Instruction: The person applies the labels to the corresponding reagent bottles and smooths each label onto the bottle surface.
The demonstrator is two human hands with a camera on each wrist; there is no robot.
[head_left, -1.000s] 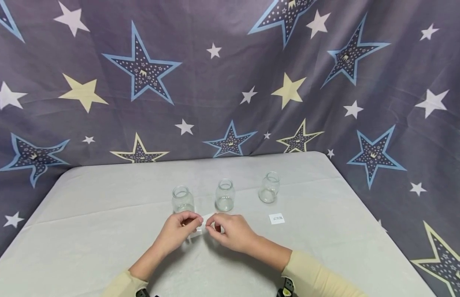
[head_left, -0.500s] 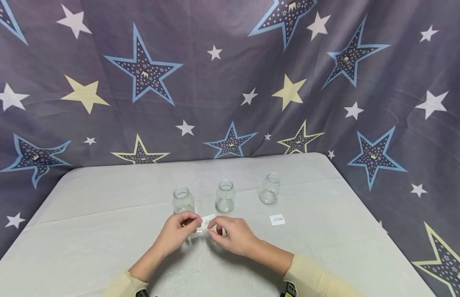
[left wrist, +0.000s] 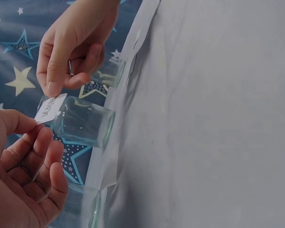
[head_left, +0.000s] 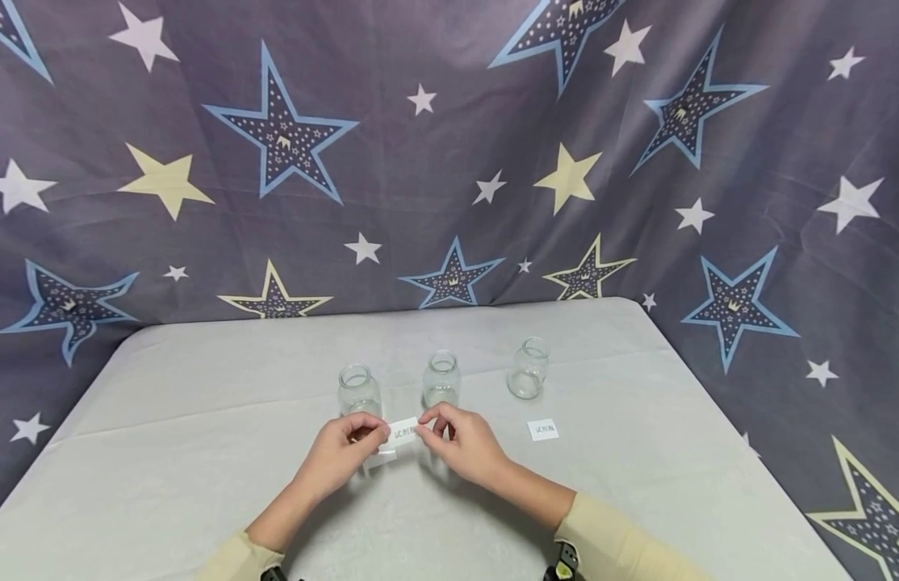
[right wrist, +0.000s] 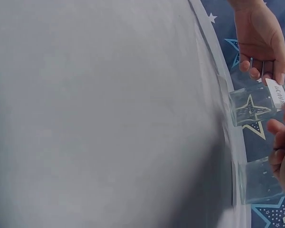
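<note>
A small white paper label with dark handwriting is held up between both hands. My left hand pinches its left end between thumb and index finger, the other fingers loosely bent. At the opposite end, the thumb and index finger of my right hand pinch the label, as the left wrist view also shows for the label. Behind the hands stand three clear glass jars without lids: a left jar, a middle jar and a right jar. The left and middle jars are partly hidden.
Another white label lies below my left hand, partly covered by it. A third label with handwriting lies in front of the right jar. A pale cloth covers the table; a star-patterned curtain hangs behind.
My right hand has shifted right and slightly up along the label to its right end. More of the handwriting now shows. The left hand has barely moved, and the jars stand as before.
</note>
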